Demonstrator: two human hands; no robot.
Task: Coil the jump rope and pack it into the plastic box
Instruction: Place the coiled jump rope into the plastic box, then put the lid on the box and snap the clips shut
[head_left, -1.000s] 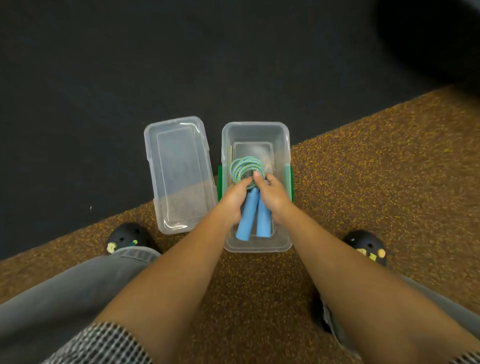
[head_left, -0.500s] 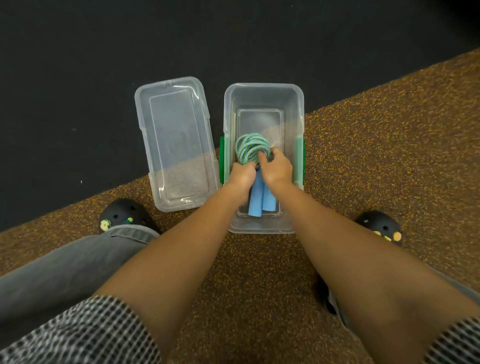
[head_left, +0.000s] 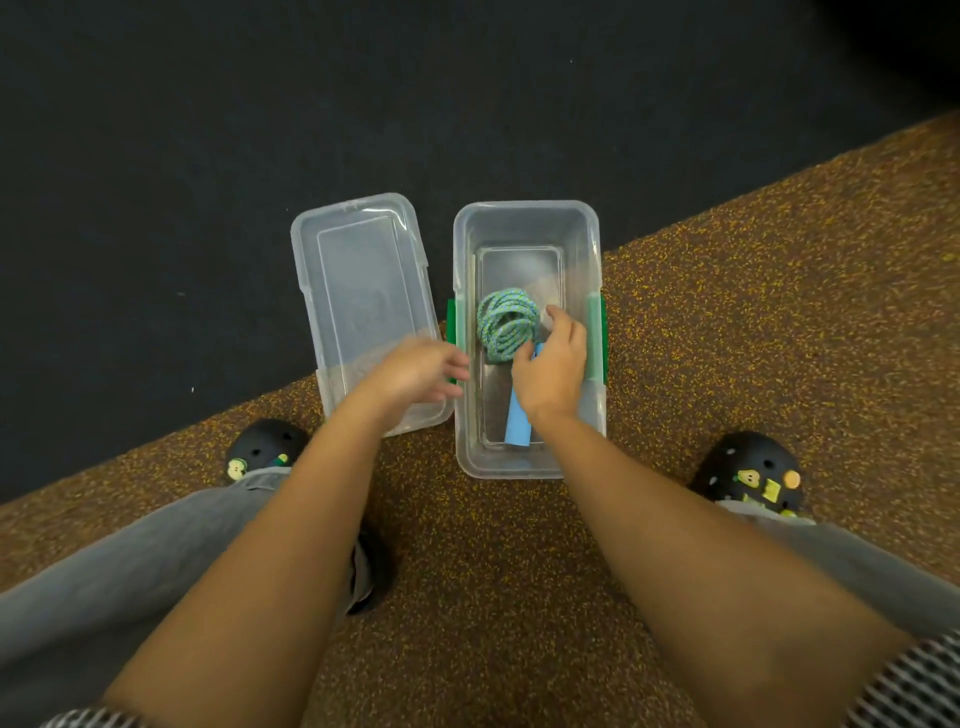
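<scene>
Since half a second ago the left hand (head_left: 415, 371) has come out of the plastic box (head_left: 525, 213) and now hovers over the near end of the lid (head_left: 358, 270), blurred by motion, fingers loosely spread and holding nothing. Before, both hands were pressed together on the rope; now only the right hand (head_left: 553, 371) is inside the box. It lies over the blue handles (head_left: 519, 423), palm down, fingers curled; whether it grips them or only rests on them I cannot tell.

Inside the box the jump rope (head_left: 506, 325) is coiled, its green-and-blue loops lying in the middle of the floor, just beyond the right hand's fingertips. 1 blue handle end sticks out below the wrist toward the near wall.

On each long side of the box sits a green latch (head_left: 596, 332). The clear lid lies just left of the box, upside down, on the line where dark carpet (head_left: 208, 130) meets brown speckled floor (head_left: 779, 291). 2 black shoes (head_left: 748, 467) with small charms stand either side, below grey trouser legs (head_left: 130, 561).
</scene>
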